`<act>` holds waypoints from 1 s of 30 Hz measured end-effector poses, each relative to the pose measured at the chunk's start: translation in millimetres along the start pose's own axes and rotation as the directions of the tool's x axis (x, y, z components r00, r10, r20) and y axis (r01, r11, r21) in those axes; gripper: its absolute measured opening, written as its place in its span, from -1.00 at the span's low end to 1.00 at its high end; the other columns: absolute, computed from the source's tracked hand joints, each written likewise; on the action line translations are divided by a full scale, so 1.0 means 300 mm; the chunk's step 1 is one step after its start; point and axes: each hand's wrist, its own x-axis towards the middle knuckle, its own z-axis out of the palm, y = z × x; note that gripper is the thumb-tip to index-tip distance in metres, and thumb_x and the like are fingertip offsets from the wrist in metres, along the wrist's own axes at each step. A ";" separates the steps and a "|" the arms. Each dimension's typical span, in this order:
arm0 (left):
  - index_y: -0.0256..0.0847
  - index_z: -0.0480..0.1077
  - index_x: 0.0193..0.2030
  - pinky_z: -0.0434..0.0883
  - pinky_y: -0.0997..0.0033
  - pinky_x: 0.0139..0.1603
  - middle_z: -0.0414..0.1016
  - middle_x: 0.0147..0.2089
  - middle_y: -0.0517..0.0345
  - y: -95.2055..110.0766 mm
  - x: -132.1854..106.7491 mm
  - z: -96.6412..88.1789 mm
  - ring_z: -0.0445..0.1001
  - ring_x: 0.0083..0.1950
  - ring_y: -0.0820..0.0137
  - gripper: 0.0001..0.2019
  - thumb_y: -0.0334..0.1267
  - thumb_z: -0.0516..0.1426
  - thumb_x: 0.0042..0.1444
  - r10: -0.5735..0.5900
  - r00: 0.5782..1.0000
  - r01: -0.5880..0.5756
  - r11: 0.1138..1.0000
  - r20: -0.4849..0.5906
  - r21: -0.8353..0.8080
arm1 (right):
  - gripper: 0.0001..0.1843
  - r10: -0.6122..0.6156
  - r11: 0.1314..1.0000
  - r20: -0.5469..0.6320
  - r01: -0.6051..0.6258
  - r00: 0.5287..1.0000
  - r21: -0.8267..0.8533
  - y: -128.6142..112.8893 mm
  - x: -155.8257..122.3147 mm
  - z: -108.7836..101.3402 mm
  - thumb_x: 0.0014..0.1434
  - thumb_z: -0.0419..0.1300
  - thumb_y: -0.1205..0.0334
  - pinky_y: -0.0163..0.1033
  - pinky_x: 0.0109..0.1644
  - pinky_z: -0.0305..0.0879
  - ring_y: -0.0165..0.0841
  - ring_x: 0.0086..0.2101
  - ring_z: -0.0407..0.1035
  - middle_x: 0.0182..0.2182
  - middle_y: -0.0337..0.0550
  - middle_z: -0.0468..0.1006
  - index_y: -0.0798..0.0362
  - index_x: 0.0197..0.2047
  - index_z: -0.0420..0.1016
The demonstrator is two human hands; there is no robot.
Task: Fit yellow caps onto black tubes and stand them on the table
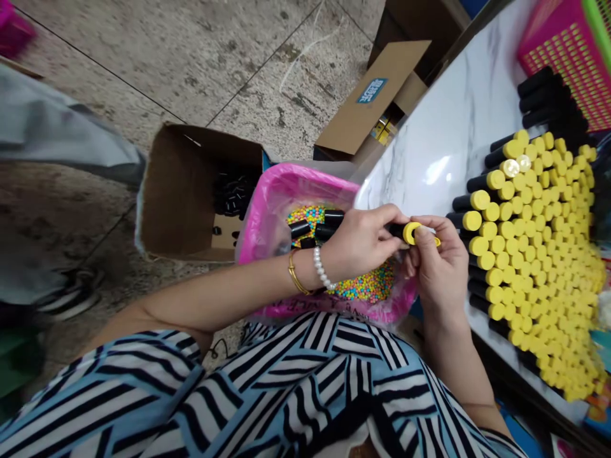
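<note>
Hands working close together: left hand (358, 243) gripping black tube (397, 230), right hand (442, 273) pinching yellow cap (411, 233) at tube end. Many yellow-capped tubes (529, 248) lying packed on marble table (429, 159) right of hands; uncapped black tubes (305, 229) remaining left, on coloured beads (367, 286) in pink tub (286, 191).

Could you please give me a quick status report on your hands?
Left hand gripping black cylindrical tube. Right hand pinching its yellow round cap. Yellow-capped black tubes massed on white marble tabletop beside.
</note>
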 end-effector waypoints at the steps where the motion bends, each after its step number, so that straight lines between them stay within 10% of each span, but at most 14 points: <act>1: -0.28 0.45 -0.10 0.52 0.69 -0.37 0.66 -0.25 0.18 -0.001 -0.001 0.001 0.65 -0.36 0.53 -0.79 -0.50 0.19 0.10 0.018 1.000 -0.018 0.999 -0.005 0.035 | -0.81 -0.003 1.000 -0.006 0.003 1.000 -0.008 0.001 -0.003 0.001 0.32 0.28 0.04 -0.40 -0.70 0.04 -0.52 -0.74 0.11 -0.71 -0.49 0.27 -0.07 -0.08 0.47; 30: -0.27 0.46 -0.10 0.40 0.59 -0.40 0.59 -0.47 0.25 -0.002 -0.021 -0.009 0.57 -0.47 0.51 -0.78 -0.39 0.25 0.07 0.109 0.994 -0.106 0.973 -0.005 0.203 | -0.74 -0.061 0.995 -0.042 0.057 0.997 -0.083 0.014 -0.023 0.002 0.30 0.26 -0.03 -0.39 -0.65 0.08 -0.50 -0.71 0.13 -0.69 -0.48 0.30 -0.07 -0.12 0.38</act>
